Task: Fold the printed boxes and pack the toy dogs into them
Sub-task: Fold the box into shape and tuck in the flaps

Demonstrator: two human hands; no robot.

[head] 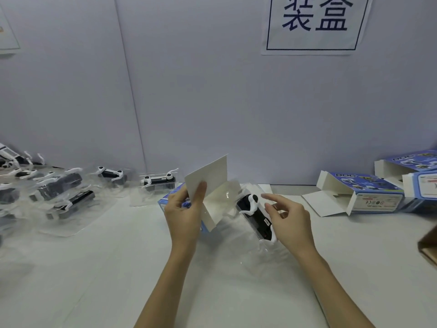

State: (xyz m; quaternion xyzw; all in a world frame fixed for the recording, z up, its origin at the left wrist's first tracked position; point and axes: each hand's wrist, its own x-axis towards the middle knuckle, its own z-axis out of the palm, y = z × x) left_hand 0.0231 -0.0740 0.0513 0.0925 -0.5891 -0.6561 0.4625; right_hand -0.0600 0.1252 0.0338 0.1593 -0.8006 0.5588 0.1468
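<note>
1. Here, in the head view, the left hand (183, 210) holds a printed box (208, 197) up near the middle of the counter (118, 268), its grip pinching the raised white flap, thumb on the flap's face.
2. The box's open end faces right, its blue printed outside showing beside and below the left hand.
3. Just right of that opening, a black-and-white toy dog (256, 215) in a clear plastic bag lies tilted; whether it touches the box's edge I cannot tell.
4. The right hand (289, 223) is at the dog's right side, its grip loose, fingers partly curled at the bag with the index finger stretched out above the dog; whether it really holds the bag I cannot tell.
5. Along the counter's left edge lie more bagged toy dogs (71, 192).
6. Towards the far right corner lie folded printed boxes (369, 192) with open flaps.
7. A wall sign (315, 22) hangs above.
</note>
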